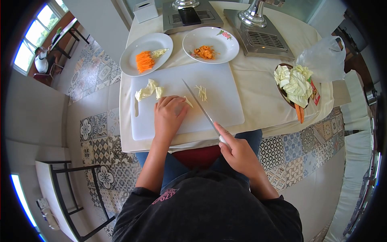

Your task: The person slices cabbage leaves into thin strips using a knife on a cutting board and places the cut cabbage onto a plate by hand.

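My right hand (240, 156) is wrapped around the handle of a kitchen knife (200, 101), its blade slanting up and left over the white cutting board (213, 117). On the board, my left hand (169, 115) has its fingers bent down on a cabbage piece (188, 102); only a pale edge shows beside the fingertips, just left of the blade. Thin cabbage shreds (201, 93) lie right of the knife. Larger cabbage leaf pieces (147, 90) rest beyond my left hand, near the board's handle slot.
Behind the board stand an oval plate (128, 60) with carrot and cabbage strips and a flowered plate (223, 50) with orange shreds. At right, a bowl (281, 89) holds cabbage leaves, beside carrots (299, 113) and a plastic bag (322, 58). Metal stands (264, 45) are farther back.
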`<state>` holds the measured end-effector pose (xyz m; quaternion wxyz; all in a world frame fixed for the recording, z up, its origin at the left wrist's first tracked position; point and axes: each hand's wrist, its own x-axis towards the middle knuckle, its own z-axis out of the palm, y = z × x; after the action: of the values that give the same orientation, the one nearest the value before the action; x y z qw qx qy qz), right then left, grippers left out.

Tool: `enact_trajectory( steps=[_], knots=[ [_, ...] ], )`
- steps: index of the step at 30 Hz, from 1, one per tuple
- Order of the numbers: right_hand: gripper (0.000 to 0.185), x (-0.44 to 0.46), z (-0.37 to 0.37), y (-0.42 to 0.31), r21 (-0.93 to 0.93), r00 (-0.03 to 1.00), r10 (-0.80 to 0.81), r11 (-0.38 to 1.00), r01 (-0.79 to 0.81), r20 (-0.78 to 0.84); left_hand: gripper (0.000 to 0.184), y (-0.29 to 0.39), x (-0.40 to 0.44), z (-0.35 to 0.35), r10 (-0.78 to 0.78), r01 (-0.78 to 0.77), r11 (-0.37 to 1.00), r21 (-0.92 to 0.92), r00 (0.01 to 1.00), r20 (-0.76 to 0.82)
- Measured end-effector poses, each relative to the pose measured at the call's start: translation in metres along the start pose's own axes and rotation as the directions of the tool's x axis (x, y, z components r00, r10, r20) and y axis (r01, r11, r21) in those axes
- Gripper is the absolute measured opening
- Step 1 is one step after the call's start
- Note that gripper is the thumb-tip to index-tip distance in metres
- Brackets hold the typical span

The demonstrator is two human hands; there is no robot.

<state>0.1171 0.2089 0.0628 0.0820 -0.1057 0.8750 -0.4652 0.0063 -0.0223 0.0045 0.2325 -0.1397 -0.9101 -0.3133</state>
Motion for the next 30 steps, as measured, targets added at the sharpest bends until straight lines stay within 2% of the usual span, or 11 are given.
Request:
enact_trajectory(
  steps=[3,6,12,24,30],
  knots=[
    [0.063,0.005,-0.001,-0.005,-0.050,0.996,0.032,0.998,-0.028,0.080,0.015,0.004,0.000,0.004,-0.006,0.006,1.000,0.019,1.000,0.026],
    [0.063,0.008,0.006,-0.003,-0.110,0.998,-0.048,0.993,0.053,0.049,0.013,0.006,-0.002,0.008,-0.008,0.006,0.998,0.068,1.000,0.024],
    [0.062,0.014,0.007,0.001,-0.192,0.997,-0.047,0.980,0.058,0.060,0.010,0.012,-0.006,0.009,0.000,0.003,0.995,0.102,1.000,-0.026],
    [0.057,0.019,-0.003,-0.008,-0.066,0.993,0.019,0.998,-0.011,0.119,0.009,0.021,-0.007,0.013,-0.037,0.046,0.988,0.148,0.997,-0.067],
    [0.055,0.012,-0.016,-0.013,-0.082,0.985,0.054,0.996,-0.041,0.164,0.009,0.019,-0.006,0.015,-0.034,0.046,0.987,0.153,0.996,-0.079]
  ],
)
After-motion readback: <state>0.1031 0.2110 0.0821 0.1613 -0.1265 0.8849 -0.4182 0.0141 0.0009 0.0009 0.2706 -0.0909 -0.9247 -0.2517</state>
